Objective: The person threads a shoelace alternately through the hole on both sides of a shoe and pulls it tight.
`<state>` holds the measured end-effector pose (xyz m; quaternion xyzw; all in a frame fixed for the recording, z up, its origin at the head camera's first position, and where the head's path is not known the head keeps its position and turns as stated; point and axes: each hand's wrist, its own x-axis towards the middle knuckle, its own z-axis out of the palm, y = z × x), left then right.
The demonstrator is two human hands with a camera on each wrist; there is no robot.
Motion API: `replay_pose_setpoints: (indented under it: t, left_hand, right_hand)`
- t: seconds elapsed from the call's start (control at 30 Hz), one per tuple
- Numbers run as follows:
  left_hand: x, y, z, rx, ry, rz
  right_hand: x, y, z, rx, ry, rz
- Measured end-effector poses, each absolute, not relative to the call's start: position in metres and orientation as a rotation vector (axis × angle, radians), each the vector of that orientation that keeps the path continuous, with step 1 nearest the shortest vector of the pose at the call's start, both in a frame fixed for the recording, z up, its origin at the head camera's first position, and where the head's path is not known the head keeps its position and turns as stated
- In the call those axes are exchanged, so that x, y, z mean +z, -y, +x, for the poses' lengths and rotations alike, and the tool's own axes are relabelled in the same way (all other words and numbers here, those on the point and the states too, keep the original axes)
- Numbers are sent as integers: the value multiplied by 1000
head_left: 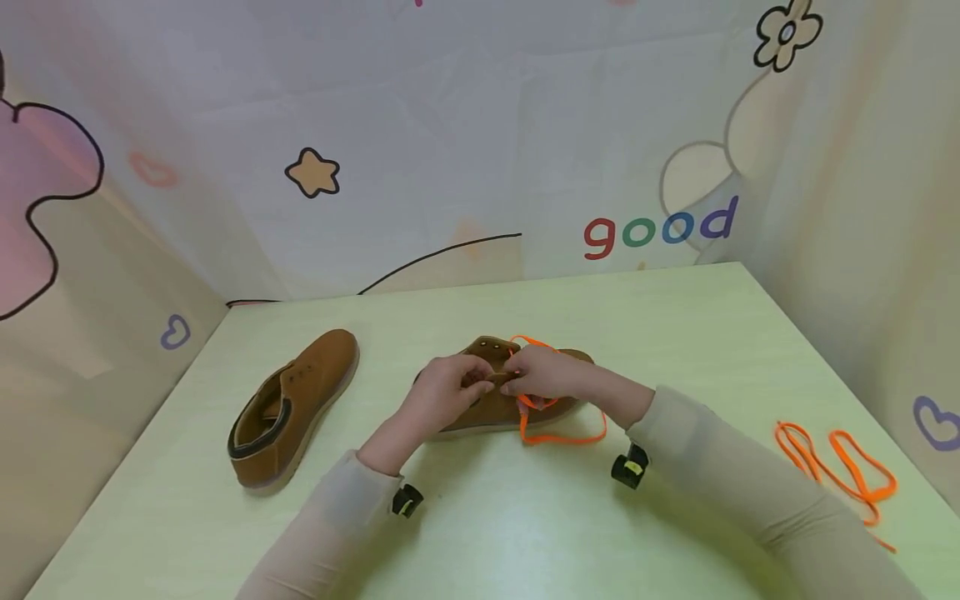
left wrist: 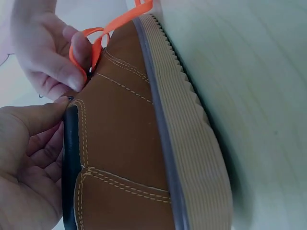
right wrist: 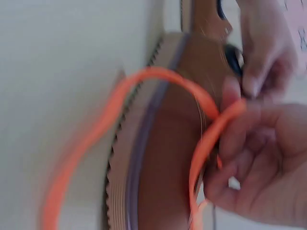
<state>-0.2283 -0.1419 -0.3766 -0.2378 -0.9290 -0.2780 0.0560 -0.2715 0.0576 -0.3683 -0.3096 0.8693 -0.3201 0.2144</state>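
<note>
A brown suede shoe [head_left: 487,410] lies in the middle of the pale green table [head_left: 525,517]. My left hand [head_left: 471,385] grips its dark padded collar [left wrist: 72,158], thumb on the edge. My right hand [head_left: 519,380] pinches an orange lace [head_left: 564,438] at the eyelets, close against the left hand. In the left wrist view the lace [left wrist: 92,44] loops around the right hand's fingers [left wrist: 57,72] above the ribbed sole [left wrist: 192,143]. The blurred right wrist view shows the lace [right wrist: 144,79] arching out over the table from my right hand [right wrist: 240,143].
A second brown shoe [head_left: 294,407], without a lace, lies to the left. Another orange lace [head_left: 836,468] lies loose near the table's right edge. Patterned fabric walls [head_left: 450,150] close in the back and both sides.
</note>
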Motion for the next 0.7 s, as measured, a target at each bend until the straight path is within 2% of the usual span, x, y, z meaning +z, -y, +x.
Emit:
replay_pose_setpoints:
  t: [0.17,0.43,0.7]
  left_hand:
    - [-379,143,-228,-873,2797,-729]
    - [-384,143,-229,-879,2789,-737]
    - [-384,145,-229,-910,2753,-770]
  right_hand:
    - [-355,-68,-294,-1053,-2156,-734]
    - [-326,-75,-307,-1045,-2331,-713]
    - [-337,-68,-303,-750,-2170,-779]
